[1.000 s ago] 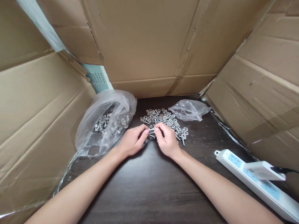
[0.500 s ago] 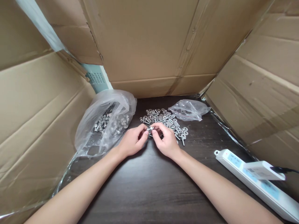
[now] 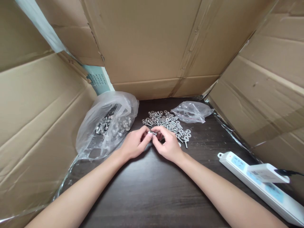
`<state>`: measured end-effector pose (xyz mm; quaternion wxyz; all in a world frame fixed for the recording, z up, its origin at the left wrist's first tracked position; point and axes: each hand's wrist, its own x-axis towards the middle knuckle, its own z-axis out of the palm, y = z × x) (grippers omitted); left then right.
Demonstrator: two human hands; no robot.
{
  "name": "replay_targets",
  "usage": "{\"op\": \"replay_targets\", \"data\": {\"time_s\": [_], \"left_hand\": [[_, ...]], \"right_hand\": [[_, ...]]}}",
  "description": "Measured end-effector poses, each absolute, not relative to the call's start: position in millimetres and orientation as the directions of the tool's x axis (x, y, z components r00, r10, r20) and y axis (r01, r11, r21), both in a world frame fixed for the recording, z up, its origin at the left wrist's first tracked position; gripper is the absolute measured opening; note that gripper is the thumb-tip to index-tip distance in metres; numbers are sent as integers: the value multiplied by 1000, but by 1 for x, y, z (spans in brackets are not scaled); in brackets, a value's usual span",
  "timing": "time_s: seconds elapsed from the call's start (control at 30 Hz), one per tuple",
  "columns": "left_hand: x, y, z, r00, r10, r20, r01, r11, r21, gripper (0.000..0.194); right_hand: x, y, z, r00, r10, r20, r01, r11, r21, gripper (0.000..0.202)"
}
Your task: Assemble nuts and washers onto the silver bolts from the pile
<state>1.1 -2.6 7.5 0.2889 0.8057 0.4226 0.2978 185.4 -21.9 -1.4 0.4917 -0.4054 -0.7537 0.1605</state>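
Observation:
A small silvery bolt (image 3: 152,133) lies between my two hands, just in front of the loose hardware. My left hand (image 3: 135,143) pinches its left end between thumb and forefinger. At the other end, the thumb and fingers of my right hand (image 3: 167,144) close round the bolt, hiding part of it. Whether a nut or washer sits on it is too small to tell. Beyond my fingers spreads a pile of bolts, nuts and washers (image 3: 173,126) on the dark table (image 3: 152,190).
At the left stands a clear plastic bag (image 3: 92,142) with more metal fasteners inside. A crumpled clear bag (image 3: 192,111) lies behind the pile on the right. A white power strip (image 3: 251,180) with a plugged-in adapter (image 3: 269,173) is at the right. Cardboard walls (image 3: 152,44) surround the table.
My right thumb and fingers have shifted slightly on the bolt, which now looks a little tilted and more covered. My left hand stays put.

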Motion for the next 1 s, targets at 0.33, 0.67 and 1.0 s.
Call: {"op": "replay_targets", "data": {"time_s": [0.33, 0.67, 1.0], "left_hand": [[0, -4, 8, 442, 848, 293, 479, -499, 722, 21], [0, -4, 2, 454, 794, 405, 411, -590, 695, 23], [2, -3, 3, 454, 769, 450, 385, -625, 679, 24]], "right_hand": [[186, -21, -2, -197, 795, 573, 476, 589, -653, 10], [187, -19, 0, -217, 770, 600, 502, 615, -608, 25], [187, -20, 0, -222, 804, 552, 514, 577, -634, 27]]}}
